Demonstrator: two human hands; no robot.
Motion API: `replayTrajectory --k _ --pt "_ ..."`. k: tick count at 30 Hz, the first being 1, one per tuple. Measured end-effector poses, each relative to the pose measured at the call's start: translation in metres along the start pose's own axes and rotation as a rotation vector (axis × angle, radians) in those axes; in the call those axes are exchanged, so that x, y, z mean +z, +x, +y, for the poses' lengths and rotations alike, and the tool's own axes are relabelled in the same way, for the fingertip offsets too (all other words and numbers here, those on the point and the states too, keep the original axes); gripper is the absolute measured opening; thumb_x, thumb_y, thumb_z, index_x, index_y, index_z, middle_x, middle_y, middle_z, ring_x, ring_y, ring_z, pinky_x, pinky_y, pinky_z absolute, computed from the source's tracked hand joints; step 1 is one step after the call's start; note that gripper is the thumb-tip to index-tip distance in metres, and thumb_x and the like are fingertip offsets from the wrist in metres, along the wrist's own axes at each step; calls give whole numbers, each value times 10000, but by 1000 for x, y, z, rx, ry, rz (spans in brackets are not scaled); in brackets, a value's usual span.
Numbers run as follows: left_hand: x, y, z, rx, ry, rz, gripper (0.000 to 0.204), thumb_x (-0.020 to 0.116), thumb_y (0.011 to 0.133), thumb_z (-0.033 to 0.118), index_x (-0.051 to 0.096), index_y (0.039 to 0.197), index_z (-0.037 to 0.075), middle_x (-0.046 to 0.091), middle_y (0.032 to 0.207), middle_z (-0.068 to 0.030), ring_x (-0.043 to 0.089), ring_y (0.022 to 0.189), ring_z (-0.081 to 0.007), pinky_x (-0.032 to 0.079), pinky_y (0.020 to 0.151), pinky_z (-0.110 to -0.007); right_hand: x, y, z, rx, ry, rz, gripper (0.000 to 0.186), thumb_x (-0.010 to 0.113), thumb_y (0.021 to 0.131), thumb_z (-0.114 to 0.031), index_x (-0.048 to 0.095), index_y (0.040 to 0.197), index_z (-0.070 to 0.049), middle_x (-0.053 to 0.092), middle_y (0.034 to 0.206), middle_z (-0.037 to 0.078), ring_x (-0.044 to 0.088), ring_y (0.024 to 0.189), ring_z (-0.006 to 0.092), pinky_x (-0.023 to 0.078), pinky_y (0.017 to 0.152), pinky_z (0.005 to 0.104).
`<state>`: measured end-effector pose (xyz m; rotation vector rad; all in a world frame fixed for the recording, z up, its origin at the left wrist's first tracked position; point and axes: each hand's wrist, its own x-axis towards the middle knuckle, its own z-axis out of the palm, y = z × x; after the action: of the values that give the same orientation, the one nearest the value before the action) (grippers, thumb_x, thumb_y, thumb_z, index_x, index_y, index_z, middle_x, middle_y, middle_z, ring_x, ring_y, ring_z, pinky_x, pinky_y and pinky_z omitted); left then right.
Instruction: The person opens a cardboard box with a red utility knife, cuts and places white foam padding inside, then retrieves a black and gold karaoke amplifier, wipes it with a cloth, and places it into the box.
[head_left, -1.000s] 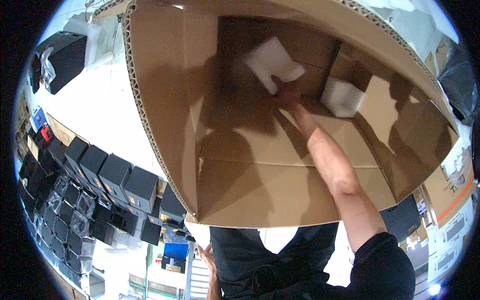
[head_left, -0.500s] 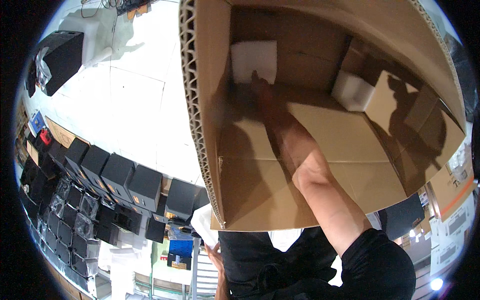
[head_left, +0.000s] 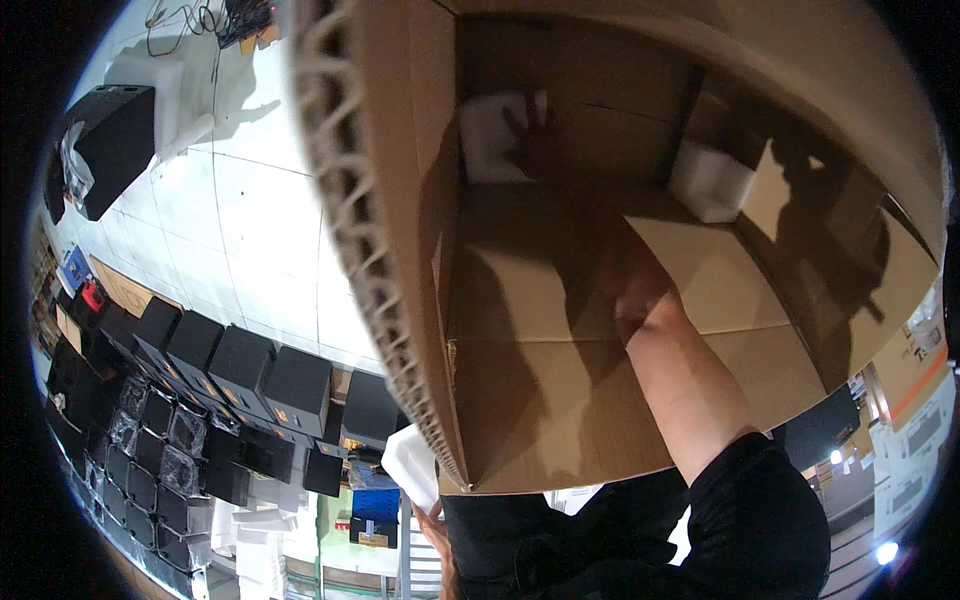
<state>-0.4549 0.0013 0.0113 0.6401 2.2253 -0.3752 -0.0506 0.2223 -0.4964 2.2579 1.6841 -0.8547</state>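
Now the white foam block (head_left: 485,138), held mid-box a second ago, stands in the far left corner of the cardboard box (head_left: 530,425), seemingly placed; the right hand (head_left: 543,145), fingers splayed, grips nothing beside it. Whether the left hand (head_left: 432,527) grips the other foam piece (head_left: 410,462), I cannot tell.

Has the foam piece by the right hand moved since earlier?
Yes: the foam piece went left inside the box, away from the other foam block.

Place: storage or packing room | Signs: rows of black box-shaped units (head_left: 240,368), large open carton (head_left: 525,405) (tiled floor (head_left: 268,215), too)
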Motion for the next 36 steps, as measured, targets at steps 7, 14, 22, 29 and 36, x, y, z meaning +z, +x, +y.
replayTrajectory --k 7,14,22,29,36 --pt "-6 5 -3 -172 -579 38 902 731 795 131 173 1486 -28 495 1310 -283 585 1084 -289 535 857 -352 -11 24 23 -138 235 -387 592 539 915 -448 436 1435 -185 135 1557 271 438 1273 461 410 1047 501" --pt "2 3 -7 259 305 109 327 723 759 97 689 1037 -71 432 1416 -243 544 1154 -395 477 939 -412 9 -4 79 -15 702 -30 572 517 933 -425 460 1401 -101 198 1510 293 472 1248 441 424 1042 464" --pt "4 5 -35 279 12 -19 651 592 876 167 334 1446 -16 476 1350 -241 554 1144 -295 513 881 -363 -5 -44 30 165 764 -246 507 485 949 -375 484 1362 -81 286 1435 283 505 1207 424 443 1004 469" --pt "1 0 -25 -100 -342 -13 627 430 980 279 198 1514 48 516 1292 -253 618 1017 -265 561 737 -340 -10 -39 23 153 575 -188 455 457 964 -331 506 1328 -63 363 1370 274 534 1171 409 459 972 474" --pt "17 -7 -2 71 -57 52 575 435 969 230 267 1485 42 517 1292 -220 627 986 -297 566 686 -324 -66 -33 100 20 692 -247 410 428 978 -287 527 1294 -46 441 1305 265 563 1136 393 476 939 479"
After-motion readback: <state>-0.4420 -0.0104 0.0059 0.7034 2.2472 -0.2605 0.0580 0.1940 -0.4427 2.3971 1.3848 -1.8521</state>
